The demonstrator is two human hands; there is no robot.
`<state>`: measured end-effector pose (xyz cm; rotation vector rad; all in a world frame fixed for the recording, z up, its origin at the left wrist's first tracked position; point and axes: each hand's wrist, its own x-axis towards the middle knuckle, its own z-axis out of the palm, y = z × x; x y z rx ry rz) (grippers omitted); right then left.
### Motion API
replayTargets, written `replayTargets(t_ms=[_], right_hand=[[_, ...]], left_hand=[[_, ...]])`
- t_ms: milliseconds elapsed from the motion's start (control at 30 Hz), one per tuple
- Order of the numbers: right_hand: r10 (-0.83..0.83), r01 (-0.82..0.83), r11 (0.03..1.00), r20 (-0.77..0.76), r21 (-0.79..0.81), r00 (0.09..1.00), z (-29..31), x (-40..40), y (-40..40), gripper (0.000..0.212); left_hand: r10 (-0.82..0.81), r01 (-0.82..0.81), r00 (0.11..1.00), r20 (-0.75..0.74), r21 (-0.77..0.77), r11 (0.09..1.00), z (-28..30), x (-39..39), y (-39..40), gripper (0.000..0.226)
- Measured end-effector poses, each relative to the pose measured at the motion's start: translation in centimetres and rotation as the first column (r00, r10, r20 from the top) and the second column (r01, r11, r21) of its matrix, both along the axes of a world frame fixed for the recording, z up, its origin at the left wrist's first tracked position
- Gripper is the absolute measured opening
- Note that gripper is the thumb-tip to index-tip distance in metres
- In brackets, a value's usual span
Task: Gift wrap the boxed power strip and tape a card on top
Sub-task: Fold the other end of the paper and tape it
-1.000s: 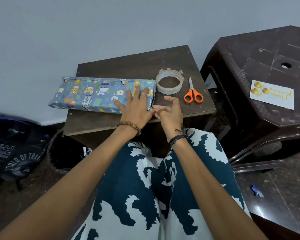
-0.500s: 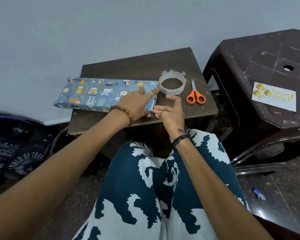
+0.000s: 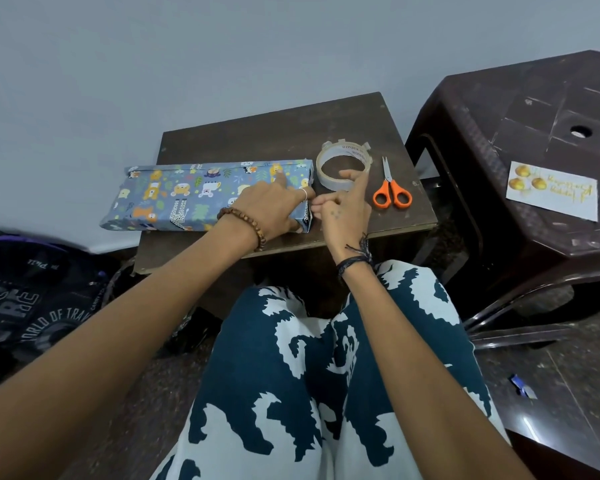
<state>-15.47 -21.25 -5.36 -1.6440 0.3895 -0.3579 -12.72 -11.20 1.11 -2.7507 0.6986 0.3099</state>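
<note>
Both hands meet at the wrapped box's (image 3: 201, 194) 3 o'clock end on the bench (image 3: 284, 133): left hand (image 3: 271, 209) presses flat on top, right hand (image 3: 343, 209) pinches the end paper. Tape roll (image 3: 345, 166) and scissors (image 3: 391, 188) lie further toward 3 o'clock; the card (image 3: 553, 195) rests on a stool (image 3: 499, 109).

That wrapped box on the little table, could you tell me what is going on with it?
A person is gift wrapping it. The left hand presses flat on the wrapped box near its right end, while the right hand works at that end's paper. The tape roll and scissors lie beside it. The card lies on the plastic stool, not yet attached.
</note>
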Motion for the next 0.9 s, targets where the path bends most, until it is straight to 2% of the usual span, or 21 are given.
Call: replayTargets(t_ms=[167, 267, 400, 533, 600, 667, 733, 800, 833, 900], right_hand=[[0.02, -0.01, 0.994, -0.09, 0.107, 0.996, -0.4, -0.1, 0.2, 0.043], [0.042, -0.025, 0.982, -0.086, 0.188, 0.995, -0.2, -0.6, 0.1, 0.049], [0.1, -0.088, 0.984, -0.071, 0.157, 0.992, -0.2, -1.2, 0.1, 0.054], [0.114, -0.105, 0.989, -0.08, 0.105, 0.99, 0.0, -1.4, -0.5, 0.052], [0.105, -0.106, 0.994, -0.08, -0.013, 0.991, 0.5, -1.5, -1.3, 0.05], [0.051, -0.069, 0.96, -0.073, -0.27, 0.996, 1.3, -1.1, -2.4, 0.049], [0.007, 0.014, 0.825, 0.036, -0.565, 0.999, 1.7, -0.4, -3.4, 0.048], [0.032, 0.047, 0.642, 0.089, -0.765, 0.996, 1.4, 0.7, -4.2, 0.046], [0.039, 0.011, 0.576, 0.041, -0.818, 0.998, 1.1, 1.4, -4.7, 0.044], [0.029, -0.101, 0.522, -0.101, -0.847, 0.994, 0.8, 2.4, -5.4, 0.038]], left_hand=[[0.015, -0.015, 1.0, 0.006, -0.001, 1.0, 0.0, -0.2, 0.0, 0.055], [-0.016, 0.015, 1.0, 0.012, 0.049, 0.999, 0.3, -0.3, -0.2, 0.055], [-0.101, 0.1, 0.995, 0.004, 0.102, 0.99, 0.7, 0.0, -0.2, 0.049], [-0.116, 0.116, 0.993, -0.01, 0.126, 0.985, 0.7, 0.2, -0.1, 0.047], [-0.113, 0.113, 0.994, -0.01, 0.119, 0.986, 0.6, 0.4, -0.3, 0.049], [-0.108, 0.108, 0.994, -0.007, 0.115, 0.987, 0.5, 0.6, -0.4, 0.052], [-0.103, 0.104, 0.995, -0.011, 0.112, 0.988, 0.4, 0.7, -0.4, 0.053], [-0.103, 0.104, 0.995, -0.011, 0.114, 0.988, 0.4, 0.7, -0.4, 0.054], [-0.105, 0.105, 0.994, -0.008, 0.117, 0.988, 0.5, 0.7, -0.4, 0.053], [-0.106, 0.106, 0.994, -0.006, 0.121, 0.987, 0.5, 0.6, -0.5, 0.054]])
